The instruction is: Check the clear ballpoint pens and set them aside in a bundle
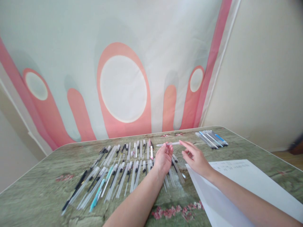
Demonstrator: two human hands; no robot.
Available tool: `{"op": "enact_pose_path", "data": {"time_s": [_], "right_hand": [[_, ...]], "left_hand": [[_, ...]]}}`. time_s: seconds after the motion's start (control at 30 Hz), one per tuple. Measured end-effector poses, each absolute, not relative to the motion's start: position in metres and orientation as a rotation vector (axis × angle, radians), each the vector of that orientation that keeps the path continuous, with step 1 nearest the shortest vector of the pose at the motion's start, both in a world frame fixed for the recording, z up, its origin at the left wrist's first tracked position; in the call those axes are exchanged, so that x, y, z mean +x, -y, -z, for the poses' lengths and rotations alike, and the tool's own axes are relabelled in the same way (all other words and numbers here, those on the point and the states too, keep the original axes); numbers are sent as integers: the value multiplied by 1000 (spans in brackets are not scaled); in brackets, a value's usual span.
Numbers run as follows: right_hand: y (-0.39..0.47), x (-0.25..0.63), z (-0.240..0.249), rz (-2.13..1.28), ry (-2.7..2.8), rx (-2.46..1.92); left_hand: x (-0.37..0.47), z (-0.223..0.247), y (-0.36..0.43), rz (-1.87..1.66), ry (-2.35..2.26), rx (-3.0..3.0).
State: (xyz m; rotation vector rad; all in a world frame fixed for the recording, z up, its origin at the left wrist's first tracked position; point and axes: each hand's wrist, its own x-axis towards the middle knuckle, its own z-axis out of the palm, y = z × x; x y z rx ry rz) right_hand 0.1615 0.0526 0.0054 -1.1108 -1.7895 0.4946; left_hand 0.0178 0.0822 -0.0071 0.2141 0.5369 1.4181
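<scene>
A slim, translucent pen (174, 143) lies nearly level above the table, its pointed end to the left. My left hand (163, 159) is palm up, with its fingers curled around the pen's middle. At the pen's right end, the fingertips of my right hand (194, 158) meet it; the index finger reaches forward and the others are bent. Beneath and beside my left hand lie several clear pen barrels (134, 171) and dark refills, partly hidden by my wrist. A white and pink pen (151, 152) lies just left of that hand.
Two rows of pen parts spread across the left side, among them a turquoise pen (97, 195) and a black pen (75, 189). A bundle of pens (211, 139) lies at the back right. White paper sheets (233, 186) lie under my right forearm. A printed backdrop (158, 47) hangs behind the table.
</scene>
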Motion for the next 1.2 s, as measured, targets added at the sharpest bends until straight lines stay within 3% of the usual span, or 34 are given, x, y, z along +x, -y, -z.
{"op": "enact_pose_path", "data": {"time_s": [0.43, 1.2], "right_hand": [[-59, 164, 23, -242, 2182, -1284], [-54, 159, 23, -41, 2291, -1411]], "left_hand": [[21, 13, -81, -1426, -569, 206], [20, 18, -82, -1442, -580, 224]]}}
